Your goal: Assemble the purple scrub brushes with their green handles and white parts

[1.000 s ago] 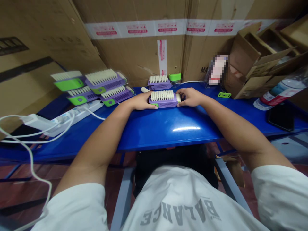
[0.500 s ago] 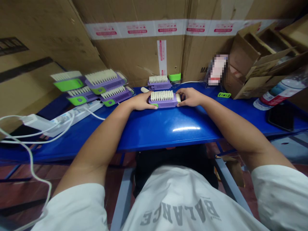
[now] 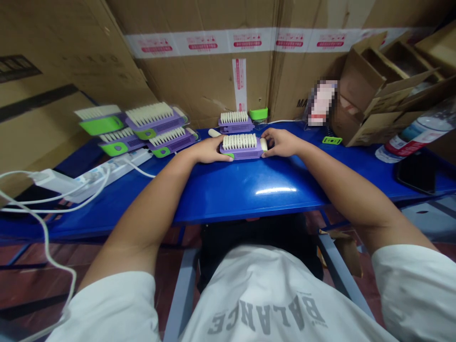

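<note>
From where I stand, I see the brush [image 3: 241, 148] lying near the middle of the bench [image 3: 238, 194], in front of the seated person, with its pale bristles upward. The two hands are apart from each other, one at each end of it, and both are closed on it. The left hand [image 3: 210, 151] has its thumb along the near side, by the green corner, while its other fingers go behind, where I cannot see them well. The right hand [image 3: 280, 143] pinches the cream end between thumb and fingertips. I think this two-end hold is chosen so that the brush cannot turn or slide, and so that no finger presses the bristles. Just behind stands another brush [image 3: 235, 124], also bristles up, with a green piece [image 3: 259, 114] beside it, probably placed there to be within short reach. On the left, more brushes [image 3: 156, 124] are put close together, some over others, perhaps to save room near the power strip [image 3: 110, 173]. The bottle [image 3: 409, 140] and the phone [image 3: 416, 173] are at the far right, it seems to leave the middle free for the arms. The tall carton [image 3: 213, 80] behind closes the back like a wall.
</note>
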### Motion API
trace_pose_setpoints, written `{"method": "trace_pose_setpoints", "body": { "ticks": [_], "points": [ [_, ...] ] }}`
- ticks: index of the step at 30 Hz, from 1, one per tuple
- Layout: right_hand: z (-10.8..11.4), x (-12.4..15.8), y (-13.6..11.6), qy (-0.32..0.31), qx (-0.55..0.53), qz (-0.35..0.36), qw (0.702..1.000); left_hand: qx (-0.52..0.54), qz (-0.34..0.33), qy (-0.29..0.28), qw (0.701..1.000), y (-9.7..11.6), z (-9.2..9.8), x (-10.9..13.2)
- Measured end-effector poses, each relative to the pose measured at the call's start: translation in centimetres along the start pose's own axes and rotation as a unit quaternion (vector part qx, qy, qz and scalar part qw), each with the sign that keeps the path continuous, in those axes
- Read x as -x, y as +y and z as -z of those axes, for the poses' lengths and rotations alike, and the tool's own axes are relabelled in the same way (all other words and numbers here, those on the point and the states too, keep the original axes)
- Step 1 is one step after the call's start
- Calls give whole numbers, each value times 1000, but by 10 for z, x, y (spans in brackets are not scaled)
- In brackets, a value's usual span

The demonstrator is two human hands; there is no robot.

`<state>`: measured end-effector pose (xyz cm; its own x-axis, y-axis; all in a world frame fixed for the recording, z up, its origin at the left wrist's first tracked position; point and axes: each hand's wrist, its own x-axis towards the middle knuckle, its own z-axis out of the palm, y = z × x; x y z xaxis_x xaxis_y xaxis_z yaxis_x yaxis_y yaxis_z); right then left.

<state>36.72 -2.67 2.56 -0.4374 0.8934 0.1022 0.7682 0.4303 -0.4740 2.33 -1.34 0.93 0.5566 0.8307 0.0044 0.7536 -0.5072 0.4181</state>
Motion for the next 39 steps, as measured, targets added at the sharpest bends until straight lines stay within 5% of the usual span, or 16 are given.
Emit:
{"method": "trace_pose_setpoints", "body": {
  "ticks": [39],
  "points": [
    [1,-1,2,-9,10,8,1000,-29,-6,5,1000,-1,0,0]
  ]
}}
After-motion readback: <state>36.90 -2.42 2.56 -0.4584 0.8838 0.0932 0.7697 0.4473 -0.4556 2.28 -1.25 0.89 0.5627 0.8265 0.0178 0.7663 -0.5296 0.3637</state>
